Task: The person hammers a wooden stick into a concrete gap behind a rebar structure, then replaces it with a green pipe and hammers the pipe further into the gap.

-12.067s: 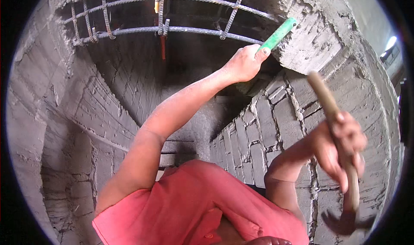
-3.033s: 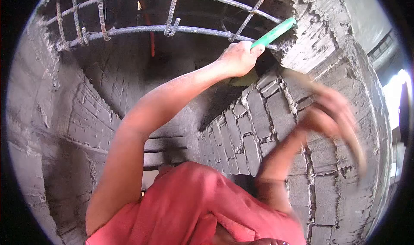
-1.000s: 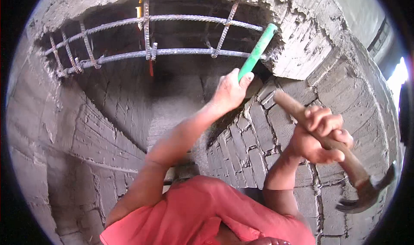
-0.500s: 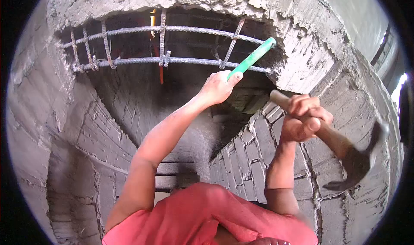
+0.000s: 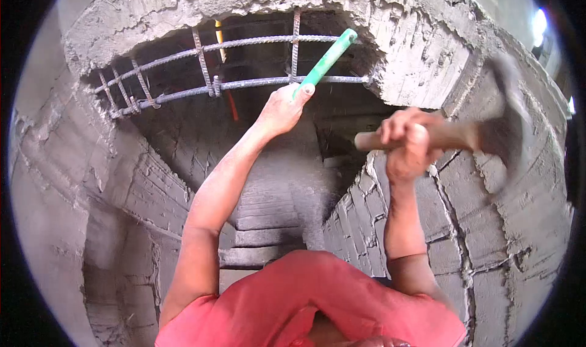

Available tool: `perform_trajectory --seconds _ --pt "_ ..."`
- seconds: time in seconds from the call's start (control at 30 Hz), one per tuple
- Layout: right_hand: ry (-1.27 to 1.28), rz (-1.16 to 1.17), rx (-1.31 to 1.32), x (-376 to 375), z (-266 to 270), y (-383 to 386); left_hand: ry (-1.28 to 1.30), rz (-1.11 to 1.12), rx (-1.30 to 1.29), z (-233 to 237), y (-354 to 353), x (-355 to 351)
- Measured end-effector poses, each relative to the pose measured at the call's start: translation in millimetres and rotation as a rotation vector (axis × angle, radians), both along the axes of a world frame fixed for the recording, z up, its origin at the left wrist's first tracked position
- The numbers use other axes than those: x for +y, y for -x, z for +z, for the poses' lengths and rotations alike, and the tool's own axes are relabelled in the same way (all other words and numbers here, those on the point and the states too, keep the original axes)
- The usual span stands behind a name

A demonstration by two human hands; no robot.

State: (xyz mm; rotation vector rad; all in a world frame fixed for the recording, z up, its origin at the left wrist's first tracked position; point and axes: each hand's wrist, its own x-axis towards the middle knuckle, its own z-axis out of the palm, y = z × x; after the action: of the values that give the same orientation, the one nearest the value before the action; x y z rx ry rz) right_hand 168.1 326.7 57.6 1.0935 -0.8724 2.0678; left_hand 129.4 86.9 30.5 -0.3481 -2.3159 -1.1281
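My left hand (image 5: 282, 110) is closed around the lower part of a green chisel (image 5: 328, 60), a straight rod. The chisel tilts up to the right, its far end overlapping the right side of the rebar opening near the broken concrete edge. My right hand (image 5: 412, 140) grips the wooden handle of a hammer (image 5: 452, 134), whose blurred dark head points right, away from the chisel. Behind the chisel, ribbed rebar (image 5: 244, 83) crosses the opening in two long curved rows tied by short bars.
Rough broken concrete (image 5: 421, 60) rims the opening above and to the right. A yellow strip (image 5: 220, 40) and a red strip (image 5: 233, 105) show inside. Mortared block walls (image 5: 455, 225) slope down on both sides toward stepped ledges (image 5: 265, 237) below.
The hammer head has swung upward from low on the right, and my right hand has risen slightly. My left hand and the chisel appear farther left and higher as the view has shifted.
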Motion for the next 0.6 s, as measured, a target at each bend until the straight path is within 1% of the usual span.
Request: perform_trajectory --seconds 0.03,0.07,0.13,0.17,0.2,0.23,0.27,0.3,0.33,0.4,0.47,0.5,0.53,0.57,0.6 --pt "-0.096 -0.034 0.18 10.8 17.2 -5.3 0.012 0.006 0.006 2.7 -3.5 0.7" --pt "-0.024 -0.016 0.257 9.0 29.5 -8.7 0.014 0.017 0.003 1.2 -1.9 -0.2" --pt "-0.118 -0.095 0.266 10.8 21.3 23.6 0.043 0.042 0.026 -5.2 2.5 -1.9" --pt "-0.482 -0.795 0.548 22.2 12.5 58.2 0.048 0.056 0.05 -5.5 1.5 1.9" --pt "-0.666 -0.569 -0.157 16.3 -26.3 86.7 0.07 0.079 0.057 -5.6 1.2 4.1" --pt "-0.892 -0.626 -0.049 13.5 -8.2 85.0 0.076 0.101 0.046 -5.8 2.8 4.9" --pt "-1.119 -0.268 -0.493 13.6 8.7 70.2 0.083 0.12 0.032 -7.0 2.4 6.5" --pt "-1.092 -0.403 -0.347 10.4 0.4 58.6 0.135 0.151 0.151 -2.9 -2.9 11.3" --pt "-1.049 -0.545 -0.177 6.0 -2.8 50.7 0.145 0.158 0.167 3.4 -6.0 9.9" --pt "-0.847 -0.494 -0.12 0.4 -7.0 31.6 0.133 0.154 0.101 8.3 -11.2 8.4" --pt "-0.675 -0.394 -0.079 -5.2 -6.5 18.4 0.108 0.175 0.068 -4.2 -1.0 5.6" --pt "-0.688 -0.34 -0.014 -1.9 -12.3 20.1 0.085 0.143 0.068 -10.6 2.8 6.9" --pt "-0.802 -0.363 0.046 4.8 -17.5 15.3 0.064 0.11 0.069 -17.2 6.7 9.3" --pt "-0.753 -0.322 0.046 5.0 -37.2 11.9 -0.002 0.107 0.123 -25.2 9.1 17.8" --pt "-0.705 -0.285 0.052 2.7 -73.8 13.9 -0.047 0.099 0.209 -35.7 15.5 24.3"
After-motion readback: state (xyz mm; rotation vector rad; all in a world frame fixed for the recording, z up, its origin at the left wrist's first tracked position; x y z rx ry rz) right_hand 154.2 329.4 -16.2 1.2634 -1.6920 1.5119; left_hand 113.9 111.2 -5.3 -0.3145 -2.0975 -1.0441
